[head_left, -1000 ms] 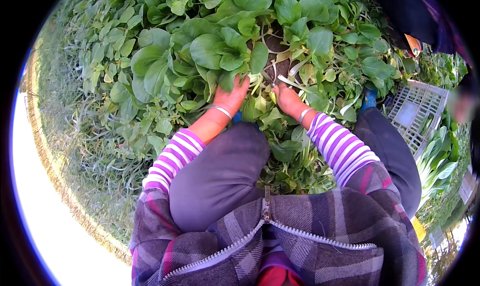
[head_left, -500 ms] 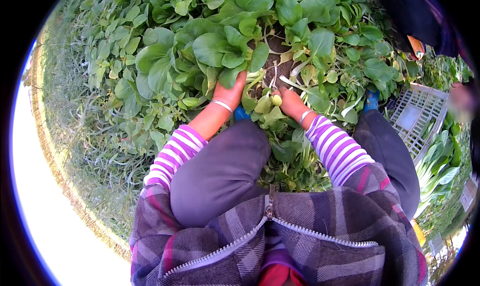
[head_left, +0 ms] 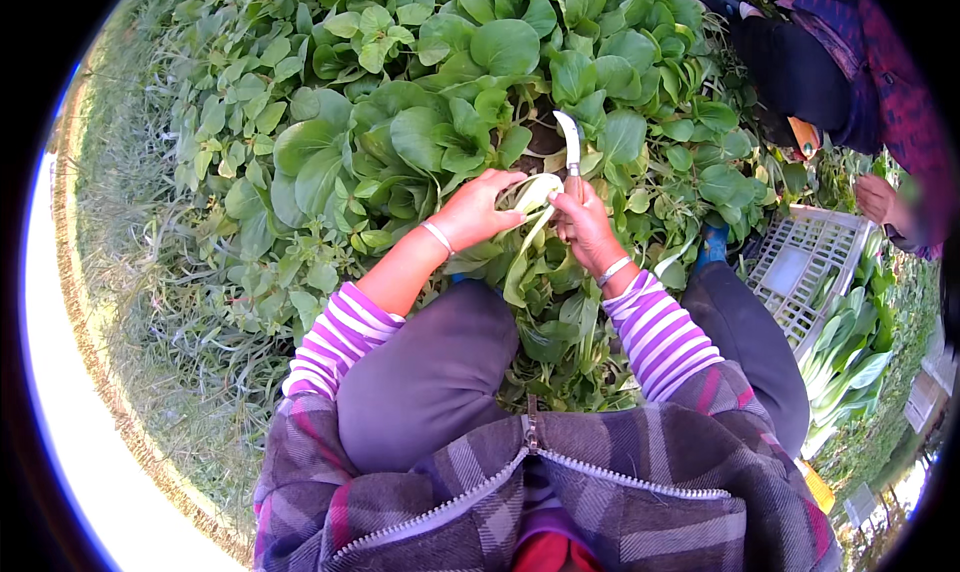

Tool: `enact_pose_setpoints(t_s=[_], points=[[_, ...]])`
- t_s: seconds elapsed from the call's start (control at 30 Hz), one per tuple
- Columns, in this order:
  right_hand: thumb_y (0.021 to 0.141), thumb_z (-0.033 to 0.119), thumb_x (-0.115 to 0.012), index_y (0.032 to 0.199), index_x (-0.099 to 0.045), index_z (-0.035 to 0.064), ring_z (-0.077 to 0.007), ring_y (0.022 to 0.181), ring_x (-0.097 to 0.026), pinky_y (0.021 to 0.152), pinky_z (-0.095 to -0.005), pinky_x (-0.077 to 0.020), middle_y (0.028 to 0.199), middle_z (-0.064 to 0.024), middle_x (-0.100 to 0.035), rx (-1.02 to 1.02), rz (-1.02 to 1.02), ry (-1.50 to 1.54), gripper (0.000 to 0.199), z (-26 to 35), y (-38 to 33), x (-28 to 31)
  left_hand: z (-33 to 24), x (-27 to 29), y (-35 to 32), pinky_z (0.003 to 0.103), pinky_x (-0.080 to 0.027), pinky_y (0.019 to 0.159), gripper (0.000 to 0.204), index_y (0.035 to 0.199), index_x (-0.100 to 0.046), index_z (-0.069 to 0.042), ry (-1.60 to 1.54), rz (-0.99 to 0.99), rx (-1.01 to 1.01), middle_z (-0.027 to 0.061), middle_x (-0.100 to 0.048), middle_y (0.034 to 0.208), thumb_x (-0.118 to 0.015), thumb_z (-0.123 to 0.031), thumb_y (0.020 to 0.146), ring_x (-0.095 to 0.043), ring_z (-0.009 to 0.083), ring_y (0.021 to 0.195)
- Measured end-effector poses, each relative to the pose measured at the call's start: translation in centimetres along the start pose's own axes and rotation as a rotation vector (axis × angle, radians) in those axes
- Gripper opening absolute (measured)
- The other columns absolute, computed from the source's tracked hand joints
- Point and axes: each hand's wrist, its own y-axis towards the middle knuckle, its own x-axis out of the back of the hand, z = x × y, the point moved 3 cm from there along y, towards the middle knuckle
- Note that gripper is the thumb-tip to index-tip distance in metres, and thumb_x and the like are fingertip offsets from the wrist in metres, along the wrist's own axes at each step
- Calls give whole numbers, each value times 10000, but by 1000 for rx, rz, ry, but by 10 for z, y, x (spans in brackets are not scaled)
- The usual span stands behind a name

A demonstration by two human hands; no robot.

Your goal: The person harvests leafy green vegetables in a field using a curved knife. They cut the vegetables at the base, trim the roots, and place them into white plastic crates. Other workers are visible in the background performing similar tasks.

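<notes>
My left hand (head_left: 478, 210) is closed around a pale-stemmed bok choy (head_left: 540, 190), held above the plants with its leaves hanging down toward me. My right hand (head_left: 588, 230) grips a small knife (head_left: 571, 137) with a curved, pale blade that points up and away from me. The right thumb presses against the cut end of the bok choy, close beside the knife handle. Part of the handle and the lower leaves are hidden by my fingers. Just beyond both hands, growing bok choy (head_left: 415, 137) surrounds a small patch of bare soil (head_left: 541, 138).
A white plastic crate (head_left: 800, 272) stands at the right, with harvested bok choy (head_left: 845, 362) lying beside it. Another person's hand (head_left: 878, 200) and plaid sleeve are at the upper right. Dense leaves spread ahead, and grass (head_left: 190, 322) lies to the left.
Both hands have risen from among the leaves near the soil. The bok choy is now lifted and the knife blade shows. The other person's hand and body have come further into view.
</notes>
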Motion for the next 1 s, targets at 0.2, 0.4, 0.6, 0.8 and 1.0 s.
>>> enact_pose_setpoints(t_s=[0.2, 0.4, 0.6, 0.8, 1.0], points=[[760, 136, -641, 1085, -451, 41, -94, 481, -458, 411, -220, -368, 758, -5, -515, 78, 127, -117, 388, 11, -13, -27, 26, -15, 1, 307, -437, 904, 768, 1283, -379, -24, -207, 109, 185, 125, -567, 1124, -754, -114, 619, -560, 223, 1028], [735, 25, -591, 946, -494, 20, -98, 516, -519, 458, -229, -408, 748, -53, -581, 180, 79, -446, 233, 62, 4, 8, -3, -11, 33, 364, -470, 845, 618, 1209, -462, -55, 44, 40, 52, 177, -612, 1042, -700, -99, 640, -596, 330, 962], [778, 140, -608, 949, -509, 27, -159, 584, -569, 512, -282, -436, 750, -78, -580, -3, 15, -725, 228, 48, 6, 40, -30, 4, 42, 422, -474, 756, 658, 1334, -327, -69, 261, 81, 58, 243, -611, 957, -546, -26, 715, -605, 374, 870], [841, 442, -537, 956, -565, 31, -390, 862, -570, 758, -433, -440, 924, -226, -594, 197, -14, -1246, 427, 9, 16, 17, 40, 35, 17, 461, -465, 679, 786, 1413, -161, -78, 429, -99, 255, 271, -608, 855, -511, 8, 714, -598, 402, 769], [839, 347, -563, 987, -533, 0, -341, 786, -601, 712, -401, -453, 834, -208, -609, 88, 21, -906, 379, -22, 44, 10, 51, 39, 10, 453, -479, 722, 708, 1369, -214, 15, 480, -109, 386, 263, -617, 878, -515, -24, 729, -614, 385, 808]])
